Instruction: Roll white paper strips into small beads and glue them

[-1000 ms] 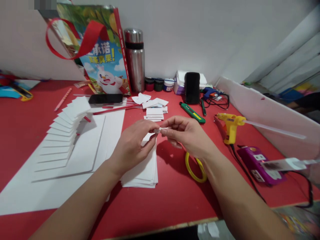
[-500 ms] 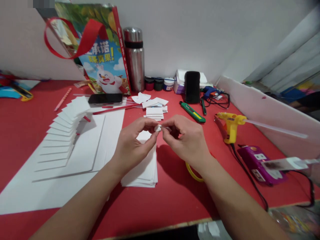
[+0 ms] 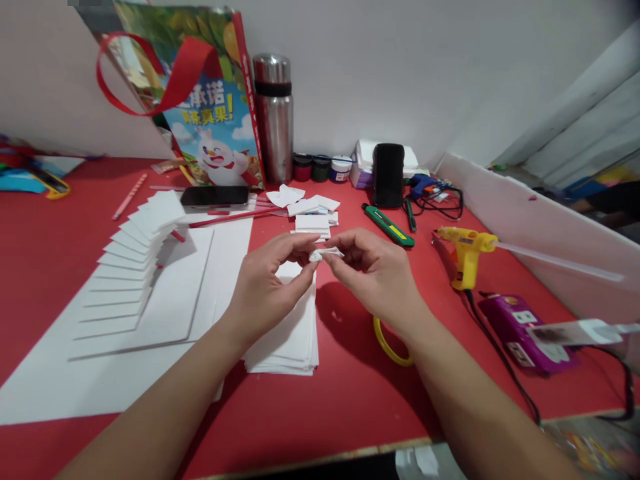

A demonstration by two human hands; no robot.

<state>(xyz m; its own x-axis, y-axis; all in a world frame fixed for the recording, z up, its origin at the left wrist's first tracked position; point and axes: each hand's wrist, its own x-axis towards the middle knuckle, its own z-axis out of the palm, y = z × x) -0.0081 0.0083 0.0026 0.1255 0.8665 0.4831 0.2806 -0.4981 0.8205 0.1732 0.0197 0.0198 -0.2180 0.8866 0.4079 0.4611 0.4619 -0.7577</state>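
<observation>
Over the middle of the table, a small crumpled, twisted piece of white paper (image 3: 327, 253) is held between my two hands. My left hand (image 3: 265, 280) pinches its left end between thumb and fingertips. On the other side, my right hand (image 3: 377, 273) has its thumb and index finger closed on the paper, the other fingers curled. Beneath my left hand lies a stack of white paper sheets (image 3: 285, 353), partly covered by it. A yellow loop (image 3: 387, 347) shows partly under my right forearm; what it belongs to is hidden.
Left stands a fanned stair of white cards (image 3: 117, 280) on a board. A green utility knife (image 3: 387, 225), yellow glue gun (image 3: 466, 257) and purple box (image 3: 525, 333) lie right. Behind are a steel flask (image 3: 274, 127), gift bag (image 3: 220, 133), phone (image 3: 389, 175) and small white pieces (image 3: 311, 223).
The right fingers have shifted on the paper, and more of its twisted length now shows between the hands. The view has moved slightly; the table items stay in place.
</observation>
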